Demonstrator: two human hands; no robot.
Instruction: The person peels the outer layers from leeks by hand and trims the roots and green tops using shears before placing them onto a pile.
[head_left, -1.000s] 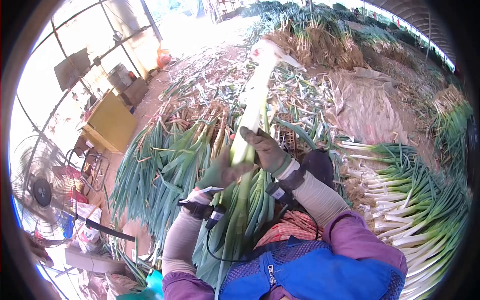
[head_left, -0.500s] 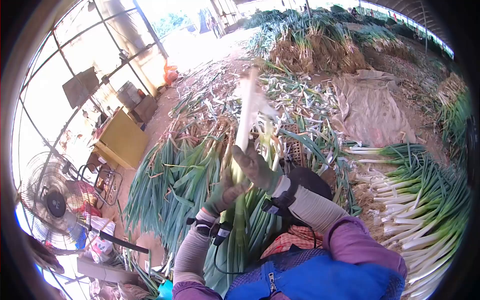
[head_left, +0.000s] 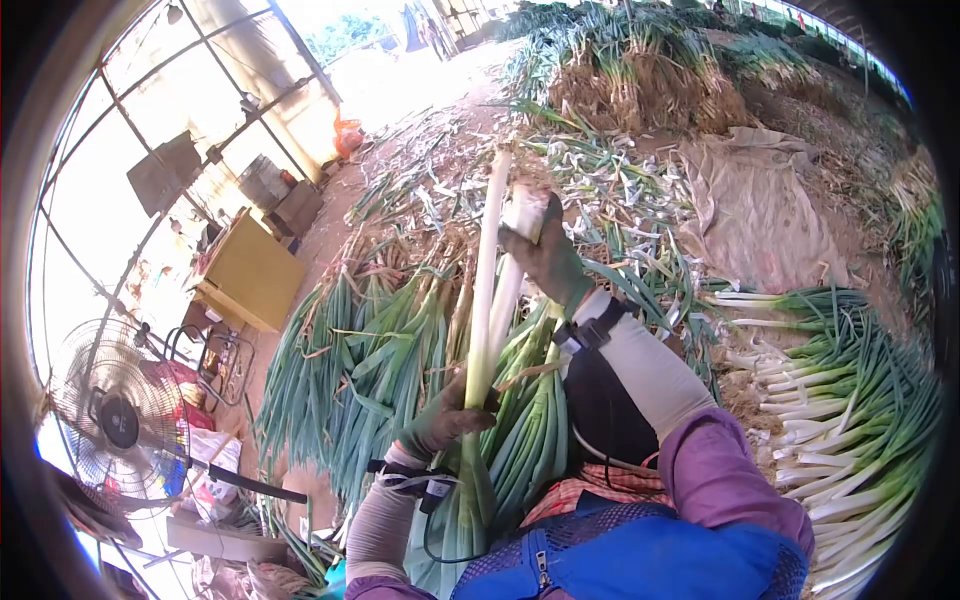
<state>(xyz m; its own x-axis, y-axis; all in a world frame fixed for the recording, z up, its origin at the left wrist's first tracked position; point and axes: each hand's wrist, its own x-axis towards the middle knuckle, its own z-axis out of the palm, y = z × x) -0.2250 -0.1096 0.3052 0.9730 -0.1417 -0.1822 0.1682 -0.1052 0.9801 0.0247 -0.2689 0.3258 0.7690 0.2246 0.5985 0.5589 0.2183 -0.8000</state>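
Gloved, my left hand point(head_left: 452, 420) is closed round a long green onion point(head_left: 487, 285), just where its white shank turns green. Its white end points up and away from me, and its leaves hang down toward my lap. Further up, my right hand point(head_left: 552, 258), also gloved, has its fingers wrapped round the white root end of a second green onion point(head_left: 523, 215). The two white shanks lie close side by side, and brown roots show at the second one's tip. Under my hands spreads a pile of green onions point(head_left: 350, 345) with leaves toward me.
On the right lies a row of cleaned green onions point(head_left: 830, 430). A crumpled sheet point(head_left: 760, 210) is behind it. Rooted bundles point(head_left: 640, 85) stand at the back, past scattered peelings point(head_left: 600, 165). A fan point(head_left: 118, 418) and a yellow cabinet point(head_left: 250, 270) are on the left.
My right hand has moved up and away from my left hand, to the root end of the second green onion. My left hand has dropped slightly, still holding its green onion.
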